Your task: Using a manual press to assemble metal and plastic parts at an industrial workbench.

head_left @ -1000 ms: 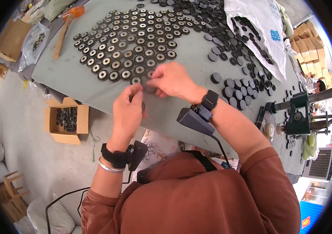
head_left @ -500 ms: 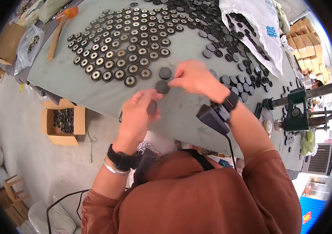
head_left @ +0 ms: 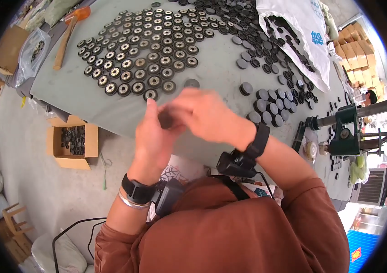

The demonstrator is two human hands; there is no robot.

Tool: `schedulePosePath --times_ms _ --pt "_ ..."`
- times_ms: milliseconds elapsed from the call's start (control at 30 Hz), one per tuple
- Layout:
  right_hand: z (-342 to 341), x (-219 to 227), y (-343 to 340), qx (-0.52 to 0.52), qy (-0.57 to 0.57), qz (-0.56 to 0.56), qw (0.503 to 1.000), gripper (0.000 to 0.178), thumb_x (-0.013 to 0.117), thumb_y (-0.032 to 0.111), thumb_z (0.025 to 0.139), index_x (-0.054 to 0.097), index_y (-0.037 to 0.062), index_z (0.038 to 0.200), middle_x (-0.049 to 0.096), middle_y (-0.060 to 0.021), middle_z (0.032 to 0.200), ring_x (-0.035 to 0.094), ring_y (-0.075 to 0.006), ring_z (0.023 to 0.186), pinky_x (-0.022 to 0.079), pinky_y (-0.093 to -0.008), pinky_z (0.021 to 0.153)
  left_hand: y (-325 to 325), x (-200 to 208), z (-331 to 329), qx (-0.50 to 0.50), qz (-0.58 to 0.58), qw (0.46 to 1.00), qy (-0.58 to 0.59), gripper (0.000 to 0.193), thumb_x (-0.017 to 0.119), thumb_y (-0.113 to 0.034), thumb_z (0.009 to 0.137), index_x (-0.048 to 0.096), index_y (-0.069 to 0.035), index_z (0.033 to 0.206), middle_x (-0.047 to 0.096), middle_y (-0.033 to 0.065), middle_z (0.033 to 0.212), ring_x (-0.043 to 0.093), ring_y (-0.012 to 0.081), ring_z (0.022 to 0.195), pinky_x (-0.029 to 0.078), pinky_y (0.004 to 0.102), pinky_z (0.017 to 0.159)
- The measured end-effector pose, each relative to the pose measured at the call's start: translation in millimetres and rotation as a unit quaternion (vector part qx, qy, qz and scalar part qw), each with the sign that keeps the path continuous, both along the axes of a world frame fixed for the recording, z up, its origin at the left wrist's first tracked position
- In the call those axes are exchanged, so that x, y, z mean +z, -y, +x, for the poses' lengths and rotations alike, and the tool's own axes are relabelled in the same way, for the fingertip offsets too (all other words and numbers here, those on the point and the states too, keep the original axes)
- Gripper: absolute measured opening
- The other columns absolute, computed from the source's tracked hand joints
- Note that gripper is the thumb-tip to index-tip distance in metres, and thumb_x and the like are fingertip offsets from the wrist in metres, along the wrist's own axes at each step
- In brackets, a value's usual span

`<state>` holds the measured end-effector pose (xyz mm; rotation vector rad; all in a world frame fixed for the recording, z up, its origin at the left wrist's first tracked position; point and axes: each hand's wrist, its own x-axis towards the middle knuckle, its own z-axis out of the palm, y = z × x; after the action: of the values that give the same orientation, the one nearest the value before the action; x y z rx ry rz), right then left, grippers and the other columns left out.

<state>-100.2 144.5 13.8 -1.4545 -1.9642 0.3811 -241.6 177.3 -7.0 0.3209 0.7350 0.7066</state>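
Observation:
My left hand (head_left: 150, 136), thumb raised, is closed around a dark round cap (head_left: 166, 119) at the table's near edge. Over the same cap reaches my right hand (head_left: 204, 116), its fingers bent against it and slightly blurred. How many pieces lie between the hands is hidden. Just beyond my right knuckles a grey round cap (head_left: 192, 83) lies on the table. Left of it spread rows of black wheels with metal bearing centres (head_left: 139, 74). Grey-topped caps (head_left: 273, 108) are grouped to the right of my right hand.
A wooden-handled hammer with an orange head (head_left: 68, 38) lies at the table's left. A white sack (head_left: 293, 27) and loose black rings (head_left: 266, 50) are at the far right. A green metal press (head_left: 344, 129) stands right. An open carton of dark parts (head_left: 91, 144) sits on the floor.
My right hand has moved left and nearer, meeting my left hand. The dark cap it was touching on the table has gone from that spot. My left hand's thumb is now raised.

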Motion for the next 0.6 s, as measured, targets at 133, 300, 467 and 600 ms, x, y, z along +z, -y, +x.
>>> schedulePosePath --times_ms 133,300,467,600 --pt "30.3 -4.8 -41.6 -0.105 -0.092 -0.146 0.979 0.020 0.060 0.017 0.074 0.065 0.0056 0.090 0.063 -0.0149 0.074 0.060 -0.0289 0.069 0.047 -0.0377 0.064 -1.0 -1.9 -10.9 0.000 0.063 0.996 -0.068 0.039 0.042 -0.034 0.093 0.053 0.002 0.100 0.054 0.0095 0.088 0.054 0.0196 0.079 0.046 0.0354 0.073" --pt "27.4 18.9 -73.2 -0.079 -0.121 -0.346 0.927 0.026 0.062 0.016 0.078 0.062 -0.0037 0.095 0.063 -0.0097 0.072 0.058 -0.0129 0.055 0.047 -0.0249 0.050 -3.0 -3.0 -13.7 -0.016 0.062 0.996 -0.058 0.037 0.040 -0.032 0.094 0.052 0.001 0.103 0.055 0.0083 0.087 0.054 0.0192 0.077 0.046 0.0336 0.072" --pt "32.0 13.8 -90.9 -0.086 -0.111 -0.384 0.912 0.028 0.066 0.017 0.075 0.062 -0.0048 0.092 0.062 -0.0091 0.066 0.057 -0.0122 0.052 0.046 -0.0237 0.045 -3.5 -4.1 -12.5 -0.028 0.076 0.995 -0.059 0.030 0.045 -0.027 0.093 0.053 0.001 0.103 0.055 0.0081 0.088 0.054 0.0188 0.077 0.046 0.0331 0.071" --pt "43.3 18.2 -97.0 -0.076 -0.037 -0.392 0.916 0.029 0.072 0.023 0.071 0.062 -0.0031 0.080 0.059 -0.0074 0.060 0.057 -0.0119 0.050 0.045 -0.0229 0.044 -3.4 -1.9 -15.4 -0.033 0.079 0.995 -0.053 0.028 0.046 -0.026 0.092 0.053 0.000 0.102 0.055 0.0080 0.088 0.054 0.0186 0.077 0.046 0.0325 0.071"
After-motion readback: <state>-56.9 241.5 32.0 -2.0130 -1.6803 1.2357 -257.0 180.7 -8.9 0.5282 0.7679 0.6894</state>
